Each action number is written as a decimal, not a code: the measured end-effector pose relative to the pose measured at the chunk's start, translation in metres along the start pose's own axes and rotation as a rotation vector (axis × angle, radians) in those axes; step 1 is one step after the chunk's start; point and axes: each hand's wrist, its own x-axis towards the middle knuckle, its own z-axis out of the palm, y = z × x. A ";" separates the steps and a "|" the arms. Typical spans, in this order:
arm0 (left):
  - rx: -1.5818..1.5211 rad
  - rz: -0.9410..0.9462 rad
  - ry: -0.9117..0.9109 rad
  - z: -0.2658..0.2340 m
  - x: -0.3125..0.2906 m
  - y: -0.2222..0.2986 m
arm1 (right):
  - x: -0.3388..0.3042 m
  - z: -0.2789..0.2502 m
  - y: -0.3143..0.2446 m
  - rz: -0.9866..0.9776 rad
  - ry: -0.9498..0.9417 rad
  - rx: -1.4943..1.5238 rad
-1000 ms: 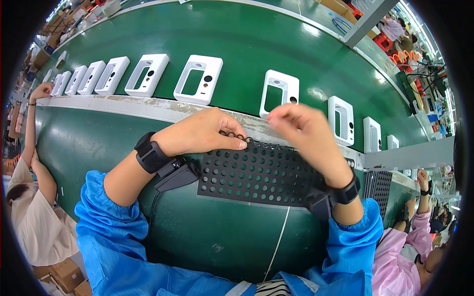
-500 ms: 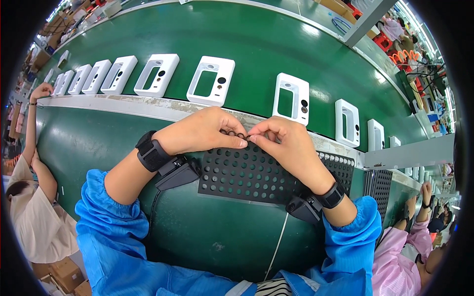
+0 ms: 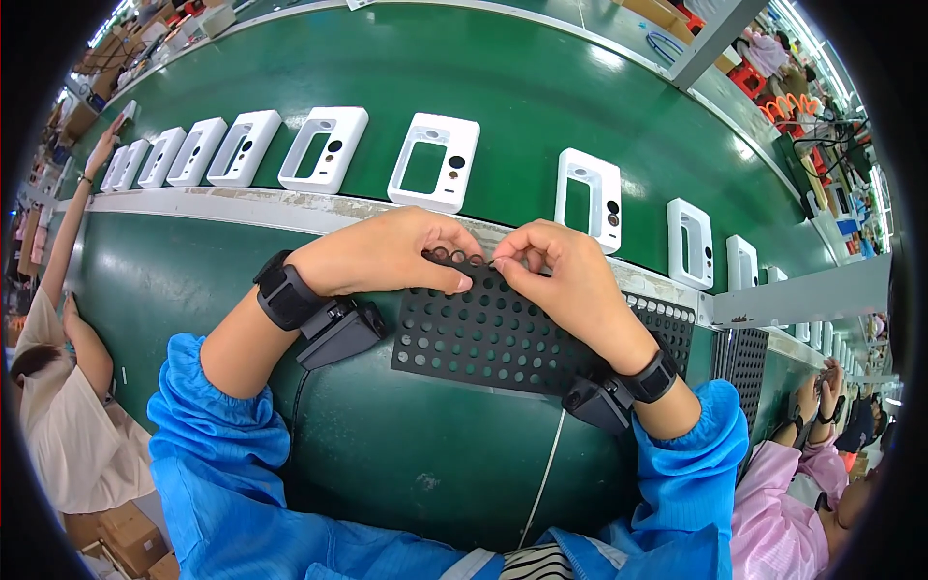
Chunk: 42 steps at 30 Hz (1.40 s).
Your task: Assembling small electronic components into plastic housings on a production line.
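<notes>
A thin black sheet (image 3: 464, 333) full of round holes lies tilted under my hands, its far edge lifted. My left hand (image 3: 387, 253) grips that edge between thumb and fingers, beside several holes that break through the rim. Just right of it, my right hand (image 3: 568, 275) is pinched closed over the same edge. A small dark bit shows at its fingertips, too small to name. Both wrists wear black straps with a black box-shaped device, such as the left device (image 3: 343, 333).
White rectangular housings (image 3: 435, 162) with a window opening stand in a row on the green conveyor (image 3: 464, 68) beyond the ledge. Another perforated sheet (image 3: 667, 324) lies right of mine. A grey metal bar (image 3: 773, 300) crosses at right. Co-workers sit on both sides.
The white housings have shifted to the right along the conveyor. My right hand has risen slightly at the sheet's edge. The left co-worker's arm now reaches farther over the conveyor.
</notes>
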 end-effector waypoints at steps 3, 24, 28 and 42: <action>0.032 -0.059 -0.015 -0.001 0.001 0.002 | 0.000 0.000 0.002 0.004 0.003 -0.008; 0.200 -0.087 0.147 -0.007 -0.015 0.025 | -0.003 -0.013 0.003 0.039 -0.101 0.046; 0.173 -0.143 0.134 -0.008 -0.014 0.027 | -0.004 -0.013 0.006 0.028 -0.106 0.063; 0.047 -0.201 0.071 -0.009 -0.009 0.020 | -0.008 -0.006 0.010 -0.030 0.052 0.125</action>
